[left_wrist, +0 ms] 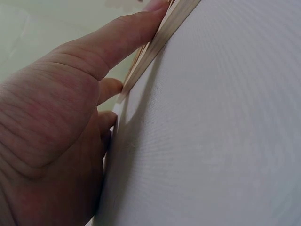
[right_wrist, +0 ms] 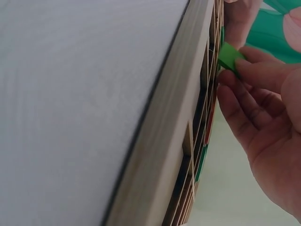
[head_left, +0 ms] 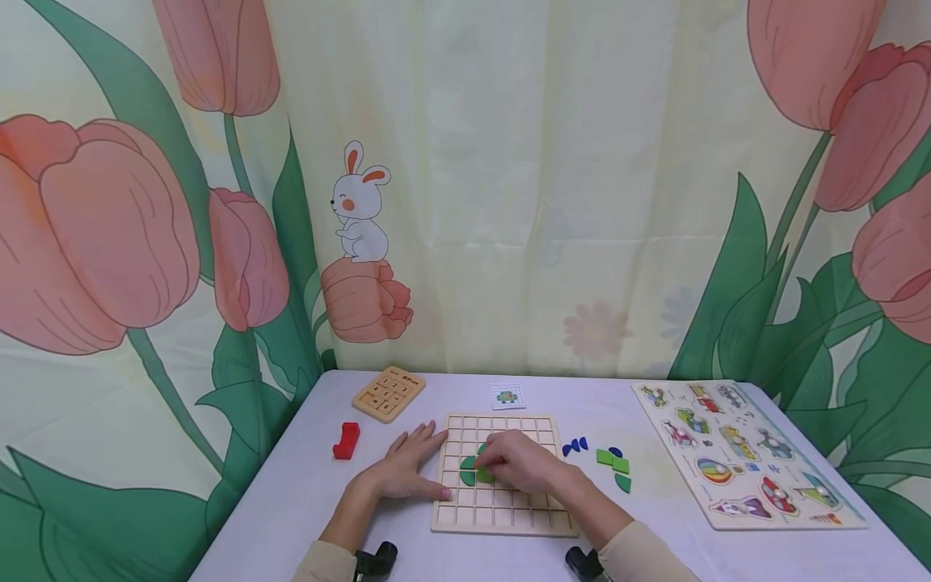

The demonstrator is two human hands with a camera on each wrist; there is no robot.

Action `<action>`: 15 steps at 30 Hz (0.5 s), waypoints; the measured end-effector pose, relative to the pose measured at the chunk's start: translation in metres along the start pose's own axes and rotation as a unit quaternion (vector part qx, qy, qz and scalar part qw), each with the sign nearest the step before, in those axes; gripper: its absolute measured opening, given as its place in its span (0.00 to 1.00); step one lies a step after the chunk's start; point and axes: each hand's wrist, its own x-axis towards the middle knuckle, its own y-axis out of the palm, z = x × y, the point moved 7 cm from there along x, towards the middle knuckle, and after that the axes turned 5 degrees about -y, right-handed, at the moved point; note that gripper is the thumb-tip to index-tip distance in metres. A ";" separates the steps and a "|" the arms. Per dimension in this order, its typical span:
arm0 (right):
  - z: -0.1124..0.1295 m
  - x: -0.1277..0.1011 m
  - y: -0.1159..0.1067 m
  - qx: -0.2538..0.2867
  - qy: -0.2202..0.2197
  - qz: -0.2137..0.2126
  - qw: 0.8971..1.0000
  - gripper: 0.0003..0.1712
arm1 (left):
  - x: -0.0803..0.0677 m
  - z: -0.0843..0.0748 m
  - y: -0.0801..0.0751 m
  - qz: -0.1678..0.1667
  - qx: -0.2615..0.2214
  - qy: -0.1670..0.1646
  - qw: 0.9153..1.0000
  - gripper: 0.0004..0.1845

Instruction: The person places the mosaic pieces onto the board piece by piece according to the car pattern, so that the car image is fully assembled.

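Pinching's being done by the right hand, with a light-green block held at the wooden grid board, whose left edge is touched by the left hand, thumb and fingers spread.

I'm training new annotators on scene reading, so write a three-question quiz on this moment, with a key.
1. What does the left hand touch?
A) wooden grid board
B) picture puzzle board
C) picture card
2. True or false: in the head view, the red block lies left of the wooden grid board.
3. What colour is the tile that the right hand pinches?

Key: 1. A; 2. True; 3. Bright green
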 end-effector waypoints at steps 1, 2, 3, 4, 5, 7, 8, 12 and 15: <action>0.000 0.000 0.001 -0.001 0.001 0.002 1.000 0.12 | 0.000 0.000 0.000 0.000 0.000 0.000 1.000 0.60; 0.000 0.001 0.001 -0.001 0.003 0.005 1.000 0.12 | 0.000 0.000 0.000 0.000 0.000 0.000 1.000 0.60; 0.000 0.001 0.002 0.001 0.005 0.007 1.000 0.12 | 0.000 0.000 0.000 0.000 0.001 0.000 1.000 0.60; 0.001 0.001 0.003 0.002 0.004 0.009 1.000 0.12 | 0.000 0.000 0.000 0.000 0.001 -0.001 1.000 0.60; 0.001 0.002 0.003 0.002 0.004 0.011 1.000 0.13 | 0.000 0.001 0.000 0.000 0.000 -0.001 1.000 0.60; 0.002 0.003 0.004 0.003 0.005 0.016 1.000 0.13 | 0.000 0.001 0.000 0.000 0.000 -0.001 1.000 0.60; 0.002 0.003 0.004 0.004 0.006 0.017 1.000 0.13 | 0.000 0.001 0.000 0.001 0.000 -0.001 1.000 0.60; 0.001 0.004 0.005 0.006 0.012 0.022 1.000 0.12 | 0.000 0.001 -0.001 0.000 0.000 0.001 1.000 0.59; 0.000 0.003 0.006 0.006 0.017 0.019 1.000 0.11 | 0.000 0.001 -0.001 0.000 0.001 0.002 1.000 0.59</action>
